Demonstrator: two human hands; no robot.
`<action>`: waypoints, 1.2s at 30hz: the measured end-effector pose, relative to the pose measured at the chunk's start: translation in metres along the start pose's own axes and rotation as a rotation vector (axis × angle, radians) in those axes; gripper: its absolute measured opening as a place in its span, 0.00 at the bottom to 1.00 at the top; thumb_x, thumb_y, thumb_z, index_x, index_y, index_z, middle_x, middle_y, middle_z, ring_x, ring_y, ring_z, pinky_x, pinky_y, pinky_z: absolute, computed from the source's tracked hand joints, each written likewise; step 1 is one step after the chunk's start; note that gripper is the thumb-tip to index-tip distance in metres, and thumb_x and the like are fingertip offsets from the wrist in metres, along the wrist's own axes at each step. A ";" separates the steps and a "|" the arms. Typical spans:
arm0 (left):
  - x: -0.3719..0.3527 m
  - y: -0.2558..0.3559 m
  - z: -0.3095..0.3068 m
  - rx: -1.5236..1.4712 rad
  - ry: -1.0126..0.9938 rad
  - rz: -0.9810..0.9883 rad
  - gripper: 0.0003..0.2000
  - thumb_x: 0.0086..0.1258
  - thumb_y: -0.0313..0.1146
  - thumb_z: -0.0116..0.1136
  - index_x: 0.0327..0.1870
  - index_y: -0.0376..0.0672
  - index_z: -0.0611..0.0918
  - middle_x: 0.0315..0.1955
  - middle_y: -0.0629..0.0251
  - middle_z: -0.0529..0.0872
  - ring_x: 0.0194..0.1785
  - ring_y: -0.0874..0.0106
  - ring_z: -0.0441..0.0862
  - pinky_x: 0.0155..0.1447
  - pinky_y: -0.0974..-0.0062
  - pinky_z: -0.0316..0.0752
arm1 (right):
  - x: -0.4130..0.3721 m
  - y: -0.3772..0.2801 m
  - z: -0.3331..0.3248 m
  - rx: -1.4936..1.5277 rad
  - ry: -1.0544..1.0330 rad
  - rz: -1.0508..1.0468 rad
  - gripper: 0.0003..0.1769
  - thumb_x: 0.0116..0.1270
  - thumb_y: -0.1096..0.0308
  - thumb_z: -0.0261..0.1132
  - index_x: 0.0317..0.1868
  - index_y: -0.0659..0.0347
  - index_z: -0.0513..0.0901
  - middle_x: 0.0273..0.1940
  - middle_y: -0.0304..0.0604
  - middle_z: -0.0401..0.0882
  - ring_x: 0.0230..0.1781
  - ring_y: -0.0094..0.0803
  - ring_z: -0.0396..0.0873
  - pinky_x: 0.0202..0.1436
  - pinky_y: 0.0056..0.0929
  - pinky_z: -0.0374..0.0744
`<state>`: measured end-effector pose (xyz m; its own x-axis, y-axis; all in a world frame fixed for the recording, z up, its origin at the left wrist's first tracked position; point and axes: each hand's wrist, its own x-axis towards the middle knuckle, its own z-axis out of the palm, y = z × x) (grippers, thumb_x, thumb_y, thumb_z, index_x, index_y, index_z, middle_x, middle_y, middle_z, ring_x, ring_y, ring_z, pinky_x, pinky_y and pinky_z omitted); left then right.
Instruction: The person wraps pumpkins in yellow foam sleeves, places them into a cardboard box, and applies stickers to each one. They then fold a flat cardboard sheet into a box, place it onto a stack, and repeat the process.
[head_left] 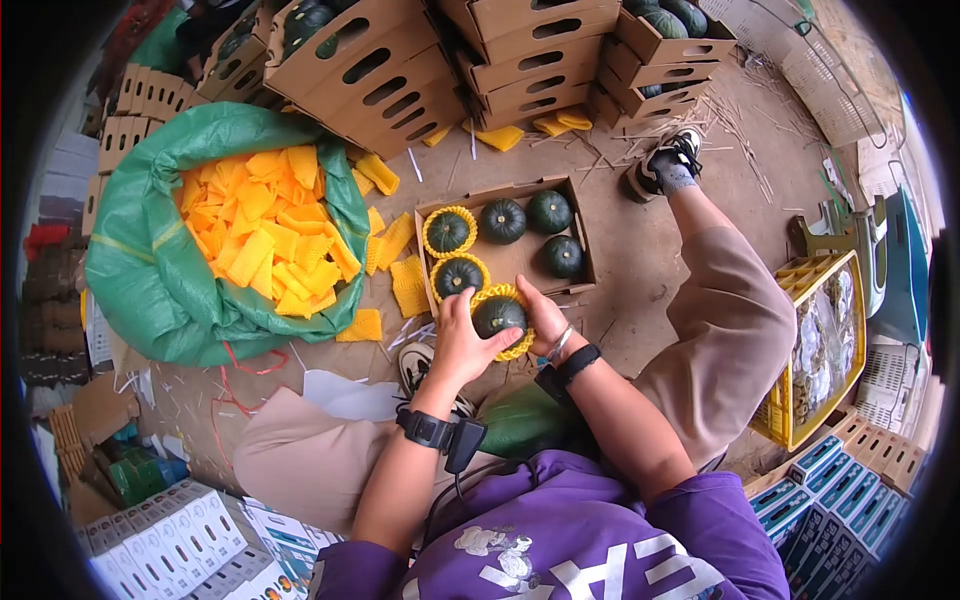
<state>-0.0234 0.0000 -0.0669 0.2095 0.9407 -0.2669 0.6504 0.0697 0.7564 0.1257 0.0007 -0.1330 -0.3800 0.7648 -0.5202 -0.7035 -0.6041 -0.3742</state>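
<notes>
Between my two hands is a dark green pumpkin (499, 316) with a yellow foam net sleeve around it. My left hand (463, 343) grips its left side, thumb across the top. On its right side, my right hand (543, 318) curls round the net. Just beyond lies a shallow cardboard box (518, 262). Two netted pumpkins, one at the far left (448, 232) and one nearer (460, 276), sit in it. Three bare pumpkins stand in the box too: one at the middle back (502, 221), one at the right back (549, 212) and one below that (563, 256).
A green woven sack (140, 230) full of folded yellow foam nets (270, 225) stands at the left. Loose nets (408, 287) lie between sack and box. Stacked cartons (540, 60) rise at the back. A yellow crate (780, 410) is on the right; my shoe (665, 165) rests beyond the box.
</notes>
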 end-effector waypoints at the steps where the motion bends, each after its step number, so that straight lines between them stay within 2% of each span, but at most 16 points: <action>1: -0.001 0.020 -0.004 0.416 0.090 0.153 0.50 0.42 0.53 0.75 0.67 0.42 0.63 0.61 0.46 0.66 0.65 0.49 0.63 0.68 0.57 0.60 | 0.005 0.001 -0.003 0.102 0.050 0.094 0.26 0.75 0.51 0.45 0.57 0.66 0.72 0.51 0.47 0.78 0.45 0.34 0.80 0.50 0.34 0.80; 2: 0.005 0.024 -0.003 0.339 -0.094 0.208 0.52 0.37 0.48 0.78 0.68 0.45 0.62 0.65 0.45 0.58 0.69 0.47 0.54 0.70 0.54 0.55 | 0.003 -0.003 0.004 0.139 0.098 0.091 0.24 0.76 0.53 0.44 0.55 0.66 0.73 0.49 0.47 0.78 0.44 0.35 0.80 0.51 0.35 0.79; 5: 0.050 -0.001 0.022 0.052 -0.166 0.232 0.39 0.42 0.42 0.73 0.61 0.47 0.72 0.53 0.51 0.72 0.58 0.54 0.70 0.62 0.61 0.67 | 0.016 -0.015 -0.022 -0.005 0.104 0.038 0.22 0.76 0.56 0.45 0.52 0.67 0.73 0.46 0.46 0.78 0.41 0.33 0.80 0.47 0.35 0.81; 7: 0.085 -0.010 0.044 0.016 0.040 0.321 0.32 0.43 0.37 0.71 0.56 0.47 0.76 0.46 0.55 0.74 0.50 0.57 0.74 0.57 0.64 0.71 | 0.004 -0.058 -0.018 -0.466 0.333 -0.013 0.19 0.72 0.61 0.50 0.55 0.64 0.77 0.41 0.43 0.81 0.34 0.29 0.79 0.39 0.27 0.79; 9: 0.115 -0.014 0.071 -0.113 0.120 0.277 0.31 0.43 0.36 0.71 0.55 0.47 0.77 0.46 0.58 0.73 0.52 0.57 0.71 0.58 0.64 0.69 | 0.024 -0.065 -0.061 -0.963 0.641 -0.376 0.15 0.69 0.66 0.54 0.51 0.63 0.80 0.31 0.37 0.81 0.32 0.24 0.79 0.32 0.21 0.76; 11: 0.126 -0.026 0.092 0.135 0.136 0.234 0.32 0.42 0.32 0.71 0.55 0.48 0.77 0.50 0.56 0.71 0.55 0.55 0.69 0.58 0.63 0.68 | 0.012 -0.086 -0.036 -0.559 0.606 -0.256 0.12 0.69 0.67 0.55 0.46 0.62 0.81 0.32 0.33 0.81 0.32 0.19 0.78 0.30 0.19 0.74; 14: 0.131 -0.036 0.099 0.497 -0.107 0.202 0.32 0.49 0.30 0.66 0.61 0.51 0.72 0.58 0.58 0.65 0.62 0.53 0.61 0.63 0.57 0.61 | 0.030 -0.085 -0.043 -0.724 0.522 -0.227 0.12 0.69 0.68 0.55 0.47 0.63 0.80 0.32 0.36 0.81 0.30 0.23 0.78 0.29 0.20 0.75; 17: 0.130 -0.023 0.091 0.549 -0.286 0.057 0.36 0.53 0.30 0.63 0.67 0.50 0.64 0.66 0.56 0.58 0.68 0.52 0.55 0.67 0.55 0.55 | 0.053 -0.067 -0.051 -1.131 0.439 -0.182 0.15 0.67 0.66 0.56 0.50 0.63 0.78 0.38 0.46 0.82 0.36 0.34 0.80 0.38 0.29 0.78; 19: 0.128 -0.045 0.085 0.520 -0.302 0.120 0.36 0.54 0.31 0.64 0.68 0.49 0.65 0.68 0.55 0.58 0.69 0.52 0.55 0.69 0.57 0.55 | 0.070 -0.054 -0.047 -1.879 0.484 -0.342 0.20 0.65 0.63 0.59 0.55 0.63 0.76 0.46 0.55 0.79 0.47 0.46 0.77 0.53 0.39 0.74; 22: 0.125 -0.067 0.001 0.080 0.129 0.238 0.26 0.55 0.30 0.65 0.58 0.41 0.76 0.55 0.50 0.76 0.58 0.56 0.74 0.62 0.63 0.68 | 0.075 -0.030 -0.045 -1.705 0.417 -0.336 0.29 0.57 0.64 0.66 0.61 0.56 0.73 0.57 0.60 0.70 0.56 0.54 0.68 0.63 0.41 0.67; 23: 0.127 -0.102 -0.013 -0.150 0.370 -0.144 0.21 0.57 0.30 0.64 0.54 0.38 0.78 0.46 0.50 0.82 0.49 0.58 0.80 0.56 0.65 0.73 | 0.074 -0.021 -0.051 -1.656 0.409 -0.395 0.31 0.56 0.65 0.68 0.62 0.54 0.72 0.59 0.60 0.67 0.57 0.54 0.67 0.63 0.41 0.67; 24: 0.131 -0.151 -0.029 0.043 0.563 -0.351 0.20 0.59 0.31 0.65 0.52 0.35 0.78 0.44 0.49 0.83 0.46 0.57 0.81 0.52 0.65 0.75 | 0.071 -0.017 -0.050 -1.651 0.422 -0.389 0.31 0.56 0.65 0.68 0.62 0.54 0.72 0.59 0.60 0.67 0.57 0.54 0.67 0.63 0.41 0.67; 26: 0.131 -0.188 -0.040 0.551 0.372 -0.415 0.26 0.55 0.32 0.67 0.57 0.37 0.75 0.45 0.46 0.82 0.49 0.52 0.80 0.55 0.61 0.73 | 0.068 -0.019 -0.043 -1.748 0.434 -0.372 0.32 0.54 0.66 0.69 0.62 0.49 0.72 0.62 0.57 0.65 0.59 0.53 0.66 0.64 0.41 0.67; 31: 0.121 -0.123 -0.045 0.443 0.149 -0.517 0.35 0.57 0.28 0.63 0.67 0.42 0.62 0.46 0.44 0.81 0.51 0.50 0.78 0.56 0.59 0.71 | 0.039 -0.029 -0.017 -2.103 0.550 -0.604 0.30 0.54 0.67 0.68 0.60 0.50 0.73 0.62 0.57 0.65 0.58 0.54 0.67 0.61 0.41 0.70; 33: 0.109 -0.105 -0.056 0.600 0.164 -0.328 0.35 0.57 0.24 0.59 0.68 0.44 0.60 0.46 0.46 0.81 0.49 0.51 0.79 0.50 0.57 0.74 | 0.026 -0.036 -0.008 -1.765 0.538 -0.651 0.29 0.55 0.68 0.67 0.60 0.55 0.73 0.60 0.59 0.66 0.58 0.55 0.67 0.60 0.42 0.70; 36: 0.072 -0.041 -0.071 0.638 -0.017 -0.246 0.22 0.62 0.27 0.55 0.59 0.45 0.72 0.38 0.47 0.83 0.44 0.50 0.80 0.47 0.57 0.74 | 0.007 -0.032 0.025 -1.325 0.369 -0.596 0.32 0.56 0.70 0.66 0.62 0.61 0.68 0.54 0.60 0.72 0.52 0.49 0.74 0.57 0.40 0.72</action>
<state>-0.0868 0.0882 -0.0752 0.0088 0.9170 -0.3988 0.9825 0.0663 0.1741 0.1307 0.0309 -0.1053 0.0699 0.9893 -0.1285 0.4195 -0.1460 -0.8959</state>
